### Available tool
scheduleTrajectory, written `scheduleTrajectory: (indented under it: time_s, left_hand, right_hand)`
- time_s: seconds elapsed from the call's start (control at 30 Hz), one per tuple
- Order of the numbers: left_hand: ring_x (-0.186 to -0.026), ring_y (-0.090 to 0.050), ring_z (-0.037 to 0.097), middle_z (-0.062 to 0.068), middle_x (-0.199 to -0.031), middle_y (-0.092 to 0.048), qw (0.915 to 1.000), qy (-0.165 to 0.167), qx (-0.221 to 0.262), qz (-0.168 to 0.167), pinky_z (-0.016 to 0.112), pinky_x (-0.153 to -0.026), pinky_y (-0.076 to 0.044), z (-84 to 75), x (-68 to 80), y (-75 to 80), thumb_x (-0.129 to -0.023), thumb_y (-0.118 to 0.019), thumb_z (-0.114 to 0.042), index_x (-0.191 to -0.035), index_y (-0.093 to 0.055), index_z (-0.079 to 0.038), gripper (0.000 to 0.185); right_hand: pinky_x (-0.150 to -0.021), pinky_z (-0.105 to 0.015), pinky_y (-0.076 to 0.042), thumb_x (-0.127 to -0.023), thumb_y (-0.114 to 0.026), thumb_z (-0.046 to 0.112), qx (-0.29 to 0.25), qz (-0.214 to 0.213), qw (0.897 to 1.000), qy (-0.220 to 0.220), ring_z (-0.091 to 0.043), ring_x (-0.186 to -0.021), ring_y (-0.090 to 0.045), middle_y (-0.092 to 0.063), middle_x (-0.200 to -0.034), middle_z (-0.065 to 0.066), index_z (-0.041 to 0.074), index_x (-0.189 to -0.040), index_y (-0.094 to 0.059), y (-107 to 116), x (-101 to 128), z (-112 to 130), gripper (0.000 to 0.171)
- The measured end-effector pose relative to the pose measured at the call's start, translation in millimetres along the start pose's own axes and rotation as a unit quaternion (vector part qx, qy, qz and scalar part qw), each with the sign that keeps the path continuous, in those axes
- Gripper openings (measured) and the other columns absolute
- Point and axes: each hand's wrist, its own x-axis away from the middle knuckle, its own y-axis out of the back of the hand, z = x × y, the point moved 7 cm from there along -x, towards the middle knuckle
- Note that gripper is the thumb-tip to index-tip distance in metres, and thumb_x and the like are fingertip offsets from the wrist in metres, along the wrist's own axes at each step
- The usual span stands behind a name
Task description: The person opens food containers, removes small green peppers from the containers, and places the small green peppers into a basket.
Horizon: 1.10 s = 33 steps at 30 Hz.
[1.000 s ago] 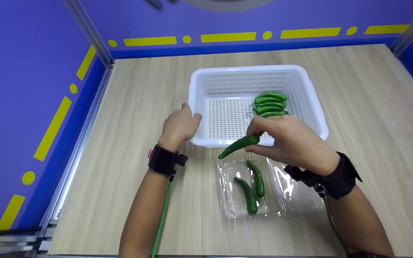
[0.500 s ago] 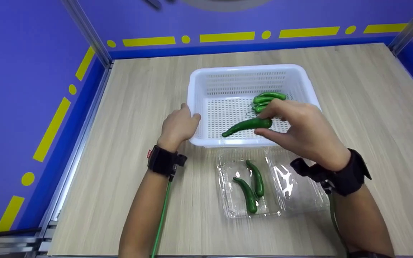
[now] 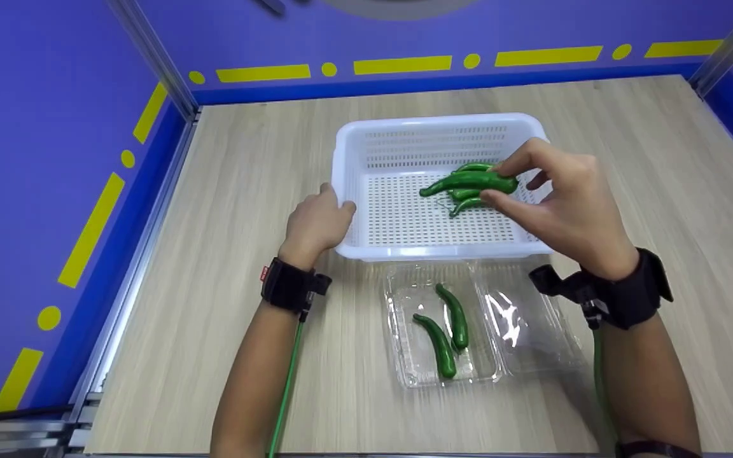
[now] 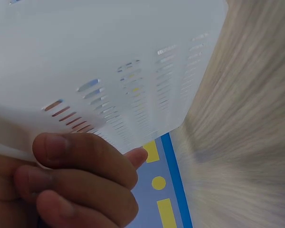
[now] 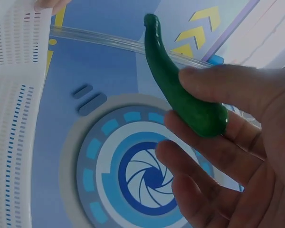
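Note:
My right hand (image 3: 564,197) pinches a green chili pepper (image 3: 468,182) by its thick end, between thumb and fingers, over the right side of a white plastic basket (image 3: 398,251). In the right wrist view the same pepper (image 5: 173,83) shows whole, its thin tip pointing up and away. Several lighter green peppers (image 3: 465,202) lie on the basket floor below, partly hidden by the held pepper and hand. My left hand (image 3: 319,219) grips the basket's left rim; in the left wrist view its curled fingers (image 4: 85,156) lie against the slotted wall (image 4: 109,57).
A clear plastic clamshell box (image 3: 398,356) lies open in front of the basket, two dark green peppers (image 3: 439,346) in its left half and its lid (image 3: 525,331) folded out to the right. Blue panels (image 3: 366,38) bound the wooden table (image 3: 214,254) at the back and sides.
My right hand has carried the pepper from above the clear box, over the basket's front rim, to above the peppers inside. My left hand has stayed on the rim.

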Motion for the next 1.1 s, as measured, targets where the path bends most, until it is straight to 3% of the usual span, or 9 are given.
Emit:
scheduleTrajectory:
  time_s: [0.27, 0.53, 0.93, 1.1]
  left_hand:
    - [-0.079, -0.066, 0.027, 0.015, -0.097, -0.067, 1.0000, 0.000, 0.008, 0.004, 0.040, -0.062, -0.048, 0.3, -0.4, -0.3, -0.100, -0.043, -0.041, -0.136, -0.048, 0.004, 0.057]
    - [-0.081, -0.065, 0.028, 0.016, -0.100, -0.067, 0.9999, 0.004, 0.009, 0.011, 0.040, -0.063, -0.048, 1.2, -0.3, -1.4, -0.101, -0.043, -0.041, -0.141, -0.045, 0.005, 0.061]
    - [-0.082, -0.066, 0.029, 0.016, -0.100, -0.067, 0.9999, 0.003, 0.007, 0.012, 0.041, -0.064, -0.049, 0.9, 0.9, 1.9, -0.102, -0.044, -0.041, -0.140, -0.045, 0.005, 0.060]
    - [-0.080, -0.066, 0.028, 0.015, -0.098, -0.066, 0.9998, 0.006, 0.011, 0.016, 0.039, -0.062, -0.048, 0.4, 1.2, 0.2, -0.101, -0.042, -0.041, -0.138, -0.046, 0.003, 0.058]
  right_hand:
    - [-0.069, -0.013, -0.047, -0.082, -0.085, 0.010, 0.006, -0.055, 0.998, -0.005, 0.004, -0.089, -0.063, -0.077, -0.101, -0.004, 0.003, -0.106, -0.071, 7.2, -2.4, -8.0, 0.028]
    - [-0.070, -0.010, -0.045, -0.084, -0.084, 0.016, 0.004, -0.061, 0.997, -0.041, 0.006, -0.090, -0.060, -0.077, -0.101, -0.003, 0.007, -0.106, -0.074, 4.0, -4.6, -23.7, 0.026]
    - [-0.065, -0.010, -0.045, -0.083, -0.085, 0.014, -0.001, -0.080, 0.993, -0.083, 0.008, -0.087, -0.061, -0.074, -0.098, -0.009, 0.002, -0.104, -0.073, 2.9, -12.1, -54.9, 0.027]
    - [-0.064, -0.010, -0.044, -0.084, -0.085, 0.019, 0.003, -0.071, 0.992, -0.107, 0.005, -0.087, -0.062, -0.072, -0.099, -0.003, 0.004, -0.105, -0.073, 2.5, -14.3, -68.0, 0.028]
